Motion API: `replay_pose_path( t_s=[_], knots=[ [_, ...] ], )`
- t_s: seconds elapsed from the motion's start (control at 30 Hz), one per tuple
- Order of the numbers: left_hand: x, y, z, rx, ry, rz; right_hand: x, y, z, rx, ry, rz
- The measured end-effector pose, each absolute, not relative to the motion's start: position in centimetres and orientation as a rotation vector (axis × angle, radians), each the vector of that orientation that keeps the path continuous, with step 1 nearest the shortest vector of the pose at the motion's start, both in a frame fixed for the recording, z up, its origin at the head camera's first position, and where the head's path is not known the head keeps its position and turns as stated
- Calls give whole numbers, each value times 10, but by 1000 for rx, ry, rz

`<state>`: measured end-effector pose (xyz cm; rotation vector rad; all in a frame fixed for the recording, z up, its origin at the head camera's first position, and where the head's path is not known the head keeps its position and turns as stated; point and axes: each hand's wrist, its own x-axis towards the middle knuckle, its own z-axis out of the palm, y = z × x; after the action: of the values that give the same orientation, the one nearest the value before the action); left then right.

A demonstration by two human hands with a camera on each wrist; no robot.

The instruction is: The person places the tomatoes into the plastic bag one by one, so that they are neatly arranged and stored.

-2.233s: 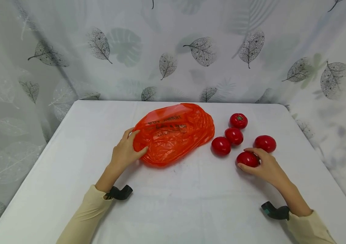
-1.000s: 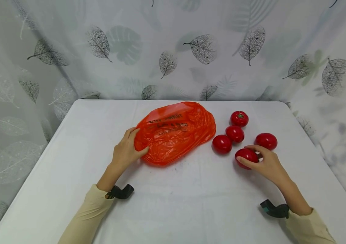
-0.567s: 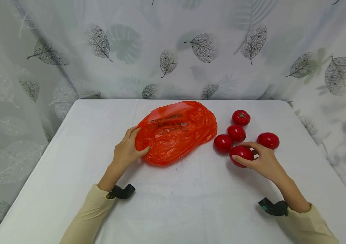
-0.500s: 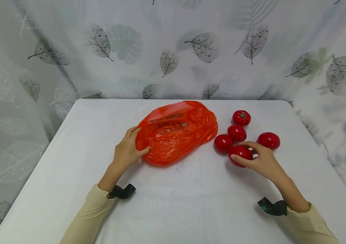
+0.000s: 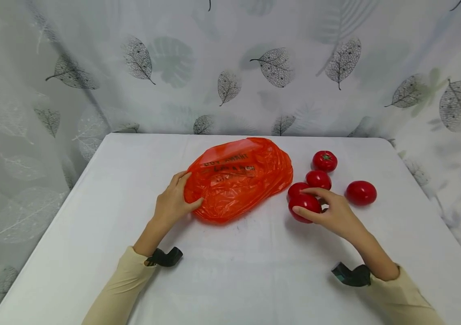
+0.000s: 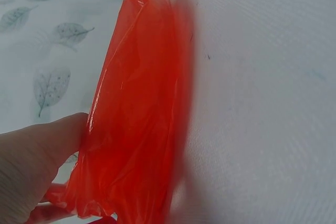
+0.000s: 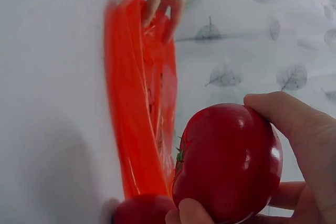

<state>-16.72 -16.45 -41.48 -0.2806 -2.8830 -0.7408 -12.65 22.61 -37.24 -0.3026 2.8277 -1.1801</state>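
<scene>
My left hand (image 5: 170, 201) grips the left end of a crumpled red-orange plastic bag (image 5: 238, 178) with dark lettering. In the left wrist view, the thumb lies on the bag's side and the fingers are partly hidden behind it. My right hand (image 5: 338, 215) holds a glossy red tomato (image 7: 228, 161) with a small green stem between thumb and fingers. A shadow beneath suggests it is raised off the table. Behind this tomato sits another tomato (image 5: 297, 188), partly covered. A second tomato (image 5: 318, 180) and a third with its green top showing, a tomato (image 5: 325, 161), lie farther back.
One more tomato (image 5: 361, 193) lies apart on the right. Everything rests on a white-covered table (image 5: 230, 275). A leaf-patterned curtain (image 5: 246, 104) hangs along the table's back and sides.
My right hand has gripped the front tomato, lifted it and carried it left toward the bag, away from the rightmost tomato. My left hand stays at the bag's end.
</scene>
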Motion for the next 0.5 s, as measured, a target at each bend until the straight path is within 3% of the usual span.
replay_pose_path(
  t_s=[0.5],
  knots=[
    [-164,-164,-411,-288,-2874,-724,-140,199,-369,-488,2807,-1182]
  ],
)
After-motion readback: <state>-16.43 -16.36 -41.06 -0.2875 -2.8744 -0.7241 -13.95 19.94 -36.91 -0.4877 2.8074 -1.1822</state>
